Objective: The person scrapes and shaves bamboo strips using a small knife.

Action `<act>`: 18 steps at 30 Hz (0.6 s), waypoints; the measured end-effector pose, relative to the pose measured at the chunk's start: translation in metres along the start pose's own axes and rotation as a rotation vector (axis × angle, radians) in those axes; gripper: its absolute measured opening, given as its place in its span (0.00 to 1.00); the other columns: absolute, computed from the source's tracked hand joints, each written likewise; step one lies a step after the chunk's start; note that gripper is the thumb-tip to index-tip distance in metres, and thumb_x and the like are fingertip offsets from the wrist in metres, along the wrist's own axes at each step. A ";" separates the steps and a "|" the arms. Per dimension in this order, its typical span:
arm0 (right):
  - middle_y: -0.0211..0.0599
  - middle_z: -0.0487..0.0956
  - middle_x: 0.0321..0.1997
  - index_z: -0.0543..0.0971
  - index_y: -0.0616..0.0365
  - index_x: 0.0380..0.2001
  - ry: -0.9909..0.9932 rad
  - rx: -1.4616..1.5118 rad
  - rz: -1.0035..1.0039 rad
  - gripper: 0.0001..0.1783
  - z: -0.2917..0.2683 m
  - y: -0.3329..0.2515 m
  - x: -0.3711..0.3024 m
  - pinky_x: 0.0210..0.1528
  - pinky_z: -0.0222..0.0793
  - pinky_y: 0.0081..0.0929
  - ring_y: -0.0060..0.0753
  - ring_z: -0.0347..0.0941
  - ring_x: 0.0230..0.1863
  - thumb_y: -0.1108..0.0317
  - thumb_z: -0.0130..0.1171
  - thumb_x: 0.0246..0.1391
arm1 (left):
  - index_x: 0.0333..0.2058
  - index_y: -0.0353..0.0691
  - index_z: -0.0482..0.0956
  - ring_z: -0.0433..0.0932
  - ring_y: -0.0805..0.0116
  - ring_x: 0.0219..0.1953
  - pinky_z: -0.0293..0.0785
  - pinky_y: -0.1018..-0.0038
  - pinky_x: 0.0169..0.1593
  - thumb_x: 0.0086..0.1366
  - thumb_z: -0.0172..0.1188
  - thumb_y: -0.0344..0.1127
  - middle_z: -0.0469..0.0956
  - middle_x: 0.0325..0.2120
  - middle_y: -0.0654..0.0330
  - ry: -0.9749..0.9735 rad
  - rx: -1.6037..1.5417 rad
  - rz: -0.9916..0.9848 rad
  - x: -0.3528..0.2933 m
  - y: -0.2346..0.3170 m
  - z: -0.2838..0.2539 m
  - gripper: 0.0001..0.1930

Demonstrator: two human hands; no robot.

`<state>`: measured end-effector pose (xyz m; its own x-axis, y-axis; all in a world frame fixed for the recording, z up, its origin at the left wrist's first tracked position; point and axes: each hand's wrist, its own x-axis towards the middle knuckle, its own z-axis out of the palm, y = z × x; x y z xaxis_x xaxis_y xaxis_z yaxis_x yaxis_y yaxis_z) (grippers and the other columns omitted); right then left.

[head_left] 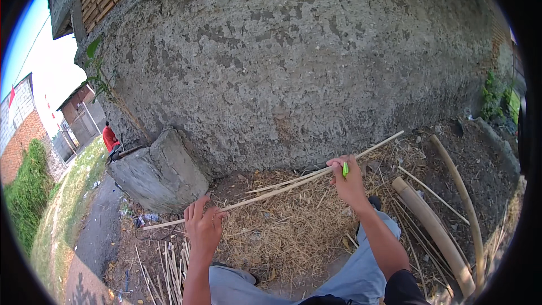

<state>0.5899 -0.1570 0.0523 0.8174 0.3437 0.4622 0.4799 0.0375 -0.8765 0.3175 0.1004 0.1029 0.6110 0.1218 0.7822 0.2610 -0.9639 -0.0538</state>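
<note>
Left hand (pixel 203 226): half-curled, I hold pale strip (pixel 276 192) over ground's (pixel 293 231) middle | right hand (pixel 347 184): fingers closed, I grip strip and green object (pixel 345 169) | strip seems split, sliver (pixel 265 188) beside, paring perhaps unfinished | sticks (pixel 174 265) at near-left edge; thick bamboo (pixel 433 231) at right probably remains

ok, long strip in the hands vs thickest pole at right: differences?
The long strip is slim; the thickest pole is far wider. The long strip spans the left hand and right hand; the thickest pole lies apart from both. Both are long and tan.
</note>
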 end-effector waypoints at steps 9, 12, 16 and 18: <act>0.39 0.72 0.39 0.76 0.67 0.43 0.265 0.374 0.163 0.15 0.037 0.077 0.047 0.30 0.79 0.23 0.24 0.73 0.31 0.65 0.45 0.69 | 0.32 0.40 0.80 0.82 0.53 0.34 0.76 0.59 0.37 0.54 0.65 0.29 0.77 0.46 0.56 -0.437 -0.379 -0.130 -0.007 -0.018 0.115 0.07; 0.38 0.73 0.38 0.76 0.66 0.43 0.277 0.408 0.192 0.15 0.053 0.101 0.043 0.32 0.79 0.24 0.25 0.73 0.35 0.65 0.45 0.70 | 0.36 0.42 0.81 0.82 0.54 0.35 0.77 0.60 0.37 0.56 0.64 0.32 0.80 0.40 0.56 -0.542 -0.454 -0.217 -0.025 -0.016 0.145 0.08; 0.38 0.74 0.38 0.75 0.64 0.43 0.175 0.421 0.257 0.15 0.060 0.114 0.033 0.34 0.79 0.26 0.27 0.73 0.39 0.63 0.44 0.70 | 0.39 0.44 0.84 0.81 0.56 0.30 0.75 0.64 0.34 0.61 0.64 0.39 0.82 0.28 0.56 -0.652 -0.634 -0.408 -0.043 -0.006 0.155 0.10; 0.40 0.75 0.43 0.75 0.63 0.46 0.124 0.430 0.303 0.16 0.053 0.112 0.035 0.35 0.82 0.29 0.30 0.74 0.44 0.62 0.43 0.70 | 0.39 0.44 0.84 0.81 0.57 0.27 0.74 0.65 0.32 0.62 0.63 0.41 0.82 0.25 0.56 -0.707 -0.785 -0.535 -0.043 -0.003 0.165 0.10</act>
<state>0.6552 -0.0909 -0.0374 0.9429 0.2865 0.1698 0.0643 0.3439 -0.9368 0.4137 0.1368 -0.0330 0.9055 0.4201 0.0595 0.2291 -0.6021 0.7649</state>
